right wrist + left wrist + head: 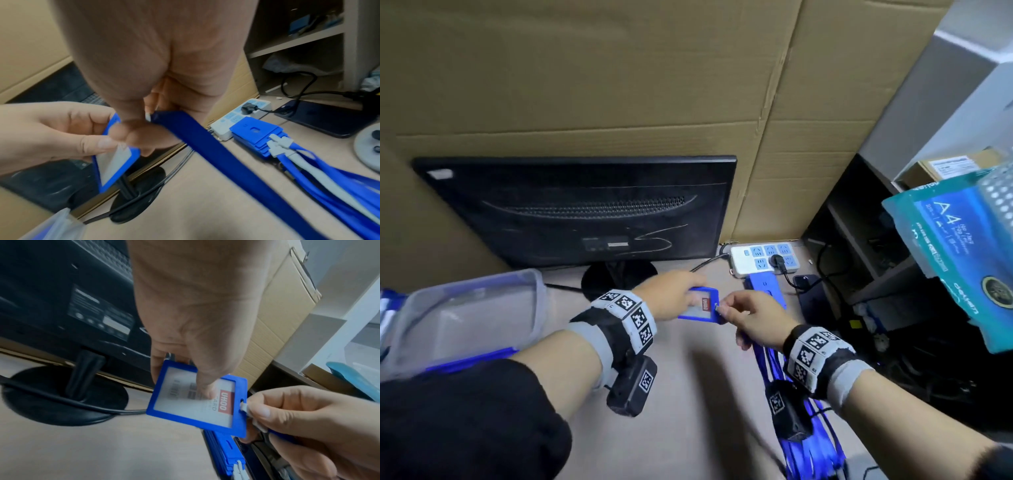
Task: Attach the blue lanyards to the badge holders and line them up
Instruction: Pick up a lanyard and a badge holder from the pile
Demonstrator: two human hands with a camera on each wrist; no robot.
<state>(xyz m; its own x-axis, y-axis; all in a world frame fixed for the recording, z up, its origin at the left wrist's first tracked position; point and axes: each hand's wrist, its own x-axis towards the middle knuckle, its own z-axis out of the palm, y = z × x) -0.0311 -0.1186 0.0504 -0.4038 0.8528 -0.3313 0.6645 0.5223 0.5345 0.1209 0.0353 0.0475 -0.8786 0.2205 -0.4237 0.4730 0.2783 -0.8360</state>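
The left hand [674, 294] holds a blue badge holder [197, 400] above the bench [688, 394], thumb pressed on the clear window and the other fingers [90, 142] curled behind the frame. The holder is tilted, its slotted end turned toward the right hand [753, 320]. A card with a red label shows through the window.

The right hand's fingers [273, 407] pinch the pale plastic clip [245, 407] of a blue lanyard [226, 162], and the clip's tip sits at the slot in the holder's edge, touching the frame. Whether it is already through the slot cannot be told. The lanyard's strap runs from those fingertips back under the right wrist, toward the person.

Just beyond the right fingers, a stack of blue badge holders [257, 138] lies flat on the bench with grey clips at its near end, and their blue straps [815, 442] trail together along the bench under the right forearm. Past that stack sit a white power strip [763, 258], with one black plug in it, and a dark phone [327, 118].

To the left of the left hand stands a clear plastic bin [465, 315]. Behind both hands is the back of a black monitor [585, 209] on a round foot, with brown cardboard [619, 68] standing behind it.
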